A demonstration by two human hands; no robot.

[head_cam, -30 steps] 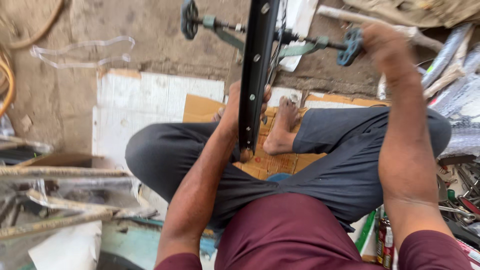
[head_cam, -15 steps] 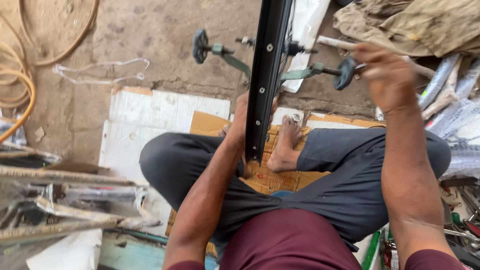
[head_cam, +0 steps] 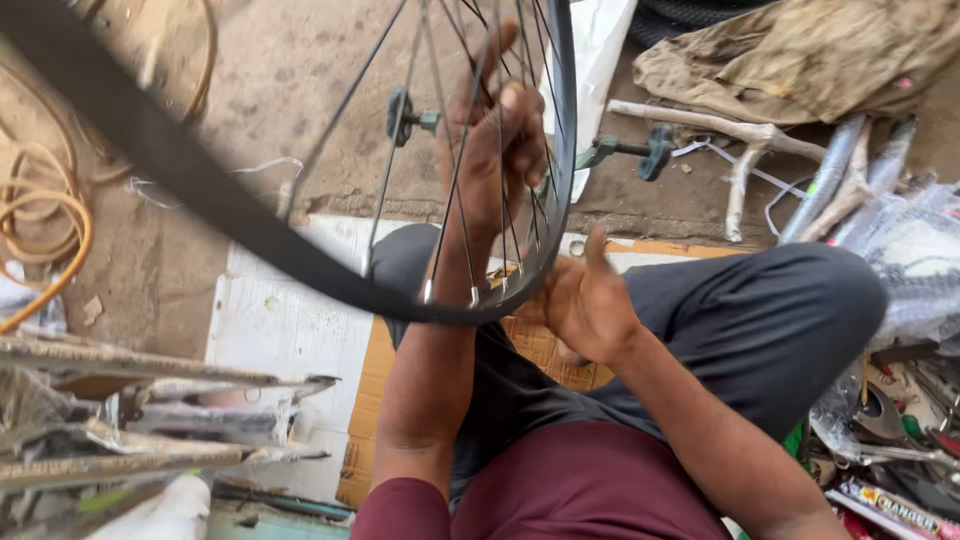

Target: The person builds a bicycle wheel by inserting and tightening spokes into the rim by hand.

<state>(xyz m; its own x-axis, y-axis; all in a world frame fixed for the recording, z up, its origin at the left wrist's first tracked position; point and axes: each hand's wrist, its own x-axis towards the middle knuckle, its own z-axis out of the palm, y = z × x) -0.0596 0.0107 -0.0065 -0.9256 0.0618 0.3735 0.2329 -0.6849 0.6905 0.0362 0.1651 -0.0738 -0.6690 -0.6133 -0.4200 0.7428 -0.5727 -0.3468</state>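
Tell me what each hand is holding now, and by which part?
The left hand grips the bicycle wheel by its spokes near the rim. The right hand touches the rim's outer edge; a real grip cannot be told.

Bare dusty ground (head_cam: 300, 90) all around. Flattened cardboard sheets (head_cam: 290, 330) underfoot, white at left, brown toward the middle. Coiled orange hose (head_cam: 45, 245) at far left. Bundle of worn metal strips (head_cam: 150, 400) low at left. Crumpled tan cloth (head_cam: 800, 50) at top right, a forked pale stick (head_cam: 720, 135) just below it. Silvery tubes (head_cam: 835, 175) beside that. Scattered hand tools (head_cam: 890, 430) at lower right.
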